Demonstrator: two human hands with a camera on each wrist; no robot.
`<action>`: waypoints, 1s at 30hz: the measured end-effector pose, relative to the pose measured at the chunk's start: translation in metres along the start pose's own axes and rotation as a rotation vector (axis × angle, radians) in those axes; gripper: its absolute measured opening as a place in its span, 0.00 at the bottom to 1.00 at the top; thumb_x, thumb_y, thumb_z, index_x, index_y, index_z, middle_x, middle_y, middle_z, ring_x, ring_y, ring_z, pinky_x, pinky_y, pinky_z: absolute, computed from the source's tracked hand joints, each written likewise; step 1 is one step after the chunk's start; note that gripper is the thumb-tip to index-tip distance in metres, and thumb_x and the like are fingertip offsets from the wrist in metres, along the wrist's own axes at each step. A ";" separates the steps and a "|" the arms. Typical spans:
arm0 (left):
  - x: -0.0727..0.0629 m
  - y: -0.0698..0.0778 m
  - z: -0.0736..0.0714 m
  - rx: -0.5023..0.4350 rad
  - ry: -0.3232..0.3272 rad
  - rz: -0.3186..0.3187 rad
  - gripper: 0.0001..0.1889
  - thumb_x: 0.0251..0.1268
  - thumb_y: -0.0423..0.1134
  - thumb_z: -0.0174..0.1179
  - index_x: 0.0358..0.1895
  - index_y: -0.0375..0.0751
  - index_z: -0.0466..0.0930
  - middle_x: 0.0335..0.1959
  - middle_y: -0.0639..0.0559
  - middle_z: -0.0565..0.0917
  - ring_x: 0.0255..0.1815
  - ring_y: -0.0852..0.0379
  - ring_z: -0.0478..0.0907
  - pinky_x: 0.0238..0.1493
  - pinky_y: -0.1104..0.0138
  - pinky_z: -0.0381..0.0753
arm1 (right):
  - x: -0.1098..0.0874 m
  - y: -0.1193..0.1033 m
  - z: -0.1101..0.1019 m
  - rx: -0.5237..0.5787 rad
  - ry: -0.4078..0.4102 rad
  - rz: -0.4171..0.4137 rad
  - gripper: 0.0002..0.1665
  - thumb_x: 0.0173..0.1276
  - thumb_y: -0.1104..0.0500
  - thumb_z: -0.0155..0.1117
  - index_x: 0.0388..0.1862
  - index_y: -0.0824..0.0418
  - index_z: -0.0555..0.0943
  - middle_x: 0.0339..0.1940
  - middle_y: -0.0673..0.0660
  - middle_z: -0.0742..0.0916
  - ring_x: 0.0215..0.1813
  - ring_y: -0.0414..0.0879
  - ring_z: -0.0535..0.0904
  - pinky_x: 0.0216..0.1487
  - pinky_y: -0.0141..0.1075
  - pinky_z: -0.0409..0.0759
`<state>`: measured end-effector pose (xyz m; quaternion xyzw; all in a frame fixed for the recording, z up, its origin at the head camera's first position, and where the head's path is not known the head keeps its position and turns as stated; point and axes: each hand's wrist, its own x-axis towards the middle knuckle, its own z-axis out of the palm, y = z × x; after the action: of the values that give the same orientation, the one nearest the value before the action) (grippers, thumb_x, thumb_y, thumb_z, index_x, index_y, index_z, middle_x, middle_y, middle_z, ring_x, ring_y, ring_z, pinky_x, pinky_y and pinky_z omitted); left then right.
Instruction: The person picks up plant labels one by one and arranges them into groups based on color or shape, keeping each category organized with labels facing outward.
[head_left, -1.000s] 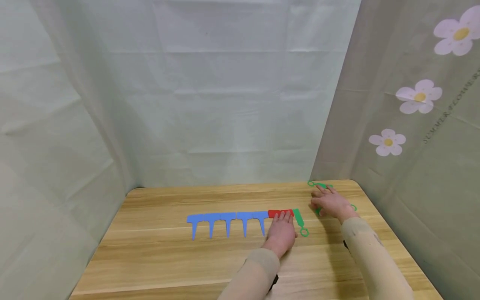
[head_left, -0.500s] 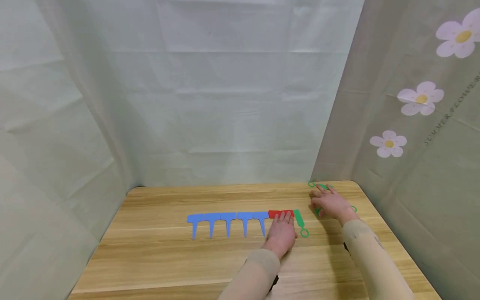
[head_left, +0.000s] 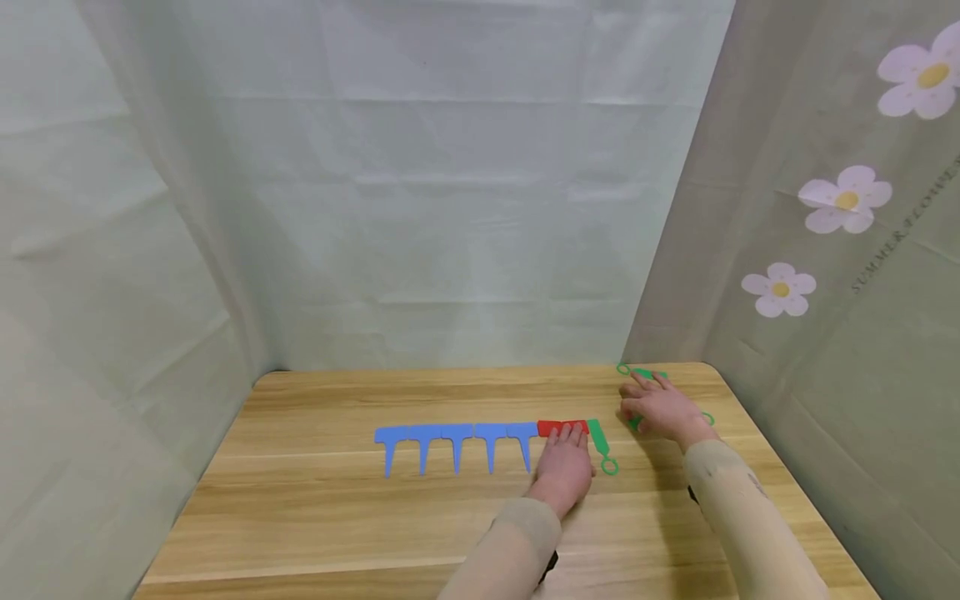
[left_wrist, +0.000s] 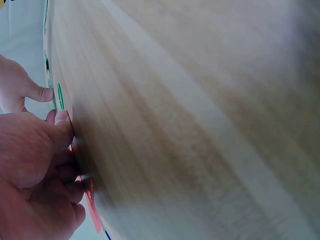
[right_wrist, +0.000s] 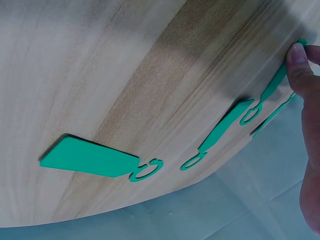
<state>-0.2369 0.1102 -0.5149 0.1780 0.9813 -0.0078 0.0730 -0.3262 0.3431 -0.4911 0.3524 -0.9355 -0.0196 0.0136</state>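
My left hand (head_left: 564, 471) rests its fingers on two red plant labels (head_left: 550, 427) at the right end of a row of blue T-shaped plant labels (head_left: 457, 432). A green ring-ended plant tag (head_left: 597, 437) lies slanted just right of that hand. Farther right, my right hand (head_left: 663, 412) is low over more green tags and partly hides them. In the right wrist view its thumb (right_wrist: 299, 65) lies on the end of a green plant tag (right_wrist: 275, 82), with a fingertip close beside; the tag looks pinched there, flat on the table.
The wooden table (head_left: 337, 517) has its back edge against a pale fabric wall (head_left: 450, 250). A far green tag (head_left: 651, 374) lies by that edge. Two other green tags (right_wrist: 90, 156) lie loose in the right wrist view. A flowered fabric panel (head_left: 847, 350) borders the right side.
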 end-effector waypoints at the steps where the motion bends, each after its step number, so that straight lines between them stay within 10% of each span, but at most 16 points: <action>1: 0.000 0.000 0.001 0.002 0.000 -0.001 0.34 0.81 0.57 0.58 0.83 0.50 0.67 0.84 0.59 0.65 0.85 0.58 0.57 0.84 0.62 0.54 | 0.000 0.001 0.001 0.000 -0.007 0.004 0.19 0.57 0.61 0.84 0.34 0.46 0.79 0.72 0.64 0.82 0.81 0.73 0.63 0.78 0.72 0.58; 30: 0.001 0.001 0.002 -0.007 -0.017 -0.010 0.35 0.81 0.57 0.57 0.84 0.49 0.65 0.85 0.58 0.63 0.86 0.57 0.55 0.85 0.61 0.53 | -0.003 0.006 0.009 -0.088 0.013 -0.026 0.21 0.56 0.56 0.84 0.44 0.48 0.81 0.73 0.63 0.82 0.80 0.71 0.65 0.77 0.71 0.61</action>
<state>-0.2372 0.1117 -0.5166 0.1727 0.9815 -0.0065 0.0819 -0.3287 0.3498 -0.5001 0.3636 -0.9291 -0.0588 0.0351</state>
